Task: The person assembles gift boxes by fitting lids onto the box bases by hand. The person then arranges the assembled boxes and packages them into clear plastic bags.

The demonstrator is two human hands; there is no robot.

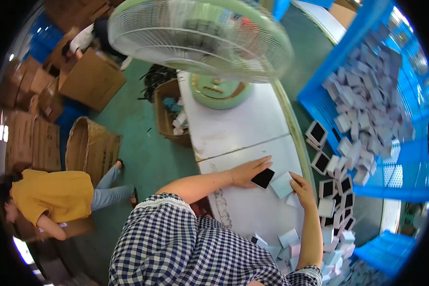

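Over the near desk, the right hand pinches a pale box while the left hand, its grip unclear, touches a black-faced piece, seemingly mid-handling, the next move needing steady fingers.

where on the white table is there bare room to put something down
The widest bare patch of the white table lies between the fan base and the left hand. A smaller one lies between that hand and the small boxes heaped at the near end. Crowded: that heap, and past the table's right edge toward the blue crate.
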